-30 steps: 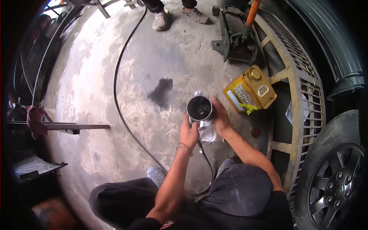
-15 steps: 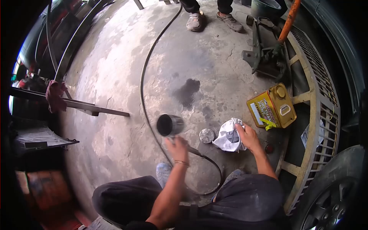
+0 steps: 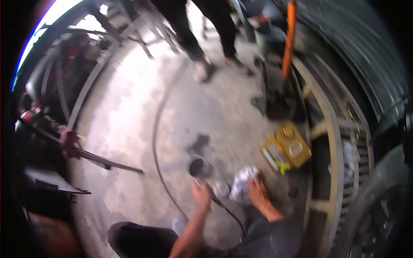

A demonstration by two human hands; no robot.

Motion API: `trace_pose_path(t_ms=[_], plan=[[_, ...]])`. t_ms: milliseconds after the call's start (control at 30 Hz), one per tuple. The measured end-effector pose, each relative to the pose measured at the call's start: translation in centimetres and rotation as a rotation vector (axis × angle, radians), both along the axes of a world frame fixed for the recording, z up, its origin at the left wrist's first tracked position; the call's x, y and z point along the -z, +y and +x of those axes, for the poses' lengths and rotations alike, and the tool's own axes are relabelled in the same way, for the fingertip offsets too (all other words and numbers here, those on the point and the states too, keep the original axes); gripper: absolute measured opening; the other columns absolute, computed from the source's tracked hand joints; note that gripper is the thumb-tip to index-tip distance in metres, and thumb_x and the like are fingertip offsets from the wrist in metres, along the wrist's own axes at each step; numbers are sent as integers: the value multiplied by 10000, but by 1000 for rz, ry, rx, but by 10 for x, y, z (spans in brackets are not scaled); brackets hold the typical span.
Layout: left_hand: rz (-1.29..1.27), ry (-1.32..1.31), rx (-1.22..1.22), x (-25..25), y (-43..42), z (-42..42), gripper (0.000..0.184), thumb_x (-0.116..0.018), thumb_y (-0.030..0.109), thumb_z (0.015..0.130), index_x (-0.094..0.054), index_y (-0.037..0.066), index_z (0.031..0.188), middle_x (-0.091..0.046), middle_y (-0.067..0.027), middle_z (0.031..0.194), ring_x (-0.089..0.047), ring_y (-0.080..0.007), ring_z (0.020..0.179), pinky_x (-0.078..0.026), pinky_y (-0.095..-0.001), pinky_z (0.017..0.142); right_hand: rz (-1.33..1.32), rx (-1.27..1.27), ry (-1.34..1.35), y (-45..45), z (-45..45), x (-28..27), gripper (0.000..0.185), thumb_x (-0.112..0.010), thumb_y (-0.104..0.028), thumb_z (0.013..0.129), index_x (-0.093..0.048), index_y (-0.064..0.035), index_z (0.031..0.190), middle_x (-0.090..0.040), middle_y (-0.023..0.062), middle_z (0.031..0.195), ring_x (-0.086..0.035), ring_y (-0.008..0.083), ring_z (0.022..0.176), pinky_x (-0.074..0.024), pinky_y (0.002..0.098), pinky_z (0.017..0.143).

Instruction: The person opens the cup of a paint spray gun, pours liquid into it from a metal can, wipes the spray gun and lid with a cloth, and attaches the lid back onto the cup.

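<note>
Apparently, work is partway: the dark cup (image 3: 200, 167) is uncovered, gripped by fingers of the left hand (image 3: 201, 194) above a stained concrete floor (image 3: 124, 182); what remains doesn't show. The right hand (image 3: 257, 193) touches a white cloth (image 3: 241, 182), its grip too blurred to tell. Outward: a pale disc (image 3: 221, 189), yellow can (image 3: 287, 148), hose (image 3: 155, 142), standing person (image 3: 221, 30), tyre (image 3: 378, 193).

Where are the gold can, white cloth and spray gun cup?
Gold can (image 3: 285, 146): head view, capped top face.
White cloth (image 3: 241, 185): head view, crumpled middle.
Spray gun cup (image 3: 200, 166): head view, inside its dark mouth.
</note>
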State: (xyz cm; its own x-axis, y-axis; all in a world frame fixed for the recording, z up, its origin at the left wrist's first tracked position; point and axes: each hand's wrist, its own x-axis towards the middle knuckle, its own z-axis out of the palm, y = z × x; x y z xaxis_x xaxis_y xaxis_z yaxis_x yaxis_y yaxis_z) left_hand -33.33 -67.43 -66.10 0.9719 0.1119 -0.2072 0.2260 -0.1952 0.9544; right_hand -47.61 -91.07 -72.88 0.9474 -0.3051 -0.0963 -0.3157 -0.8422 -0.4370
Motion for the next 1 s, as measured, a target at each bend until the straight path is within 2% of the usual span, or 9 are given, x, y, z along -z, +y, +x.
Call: trace_pose_path(t_ms=[33,133,367,467,533,667,733,900,1000], plan=[[181,-157,17,21,-5,0,160,-613,149,1014,-603,45,1136,-702,-92,879,-682,-182,698,-555,-356,621,6,65,79,2,6,-6,451,-793,-238,898,-604,-79,1275,-665,221,1226,-705,461,991,-573,558,851],[-113,310,99,-31,-27,-4,191,-598,104,982,-598,47,1164,-690,-80,840,-699,-200,682,-575,-384,622,-30,73,-300,-1,15,-22,326,-769,-382,930,-619,-95,886,-719,170,822,-700,437,788,-509,579,863],[78,446,369,-60,-32,7,417,-681,197,886,-606,30,1260,-684,-80,948,-650,-191,794,-528,-370,653,40,144,-393,-1,-23,-60,825,-791,-647,816,-620,-110,1419,-598,171,1456,-487,417,1430,-285,642,1235],[79,413,356,-13,-24,20,428,-656,190,897,-576,36,1288,-680,-106,980,-684,-249,861,-573,-398,696,466,708,-688,-21,-41,-36,995,-851,-515,811,-425,-120,1619,-514,195,1581,-381,458,1526,-273,624,1257],[0,566,256,-82,-30,3,412,-638,166,923,-557,24,1301,-670,-106,965,-695,-258,873,-586,-406,716,609,887,-828,-58,-44,-33,1089,-894,-346,794,-312,-56,1667,-476,214,1633,-403,421,1532,-312,523,1264],[18,452,298,-29,-5,14,332,-619,149,953,-549,29,1255,-646,-92,926,-691,-249,856,-593,-418,688,581,735,-740,-119,-28,-32,1102,-886,-213,779,-239,-23,1650,-450,232,1593,-477,355,1460,-343,432,1249],[-105,432,296,-14,-1,13,294,-615,143,958,-550,39,1225,-636,-84,913,-691,-242,835,-592,-426,665,703,519,-559,-135,-15,-91,1088,-877,-135,751,-248,-26,1632,-473,212,1547,-534,327,1388,-355,429,1239],[-82,431,245,-60,-23,11,545,-586,82,955,-404,-1,1462,-626,-163,1119,-700,-296,799,-684,-459,692,828,386,-1017,-153,17,-88,948,-854,-83,765,-371,-26,1579,-544,98,1463,-552,255,1341,-418,402,1182],[-104,468,290,-58,-33,21,640,-570,59,965,-287,16,1538,-607,-167,1064,-685,-282,750,-660,-446,598,739,389,-866,-139,17,-135,552,-903,-143,790,-660,-34,1274,-683,35,1193,-646,206,1106,-498,375,1034]])
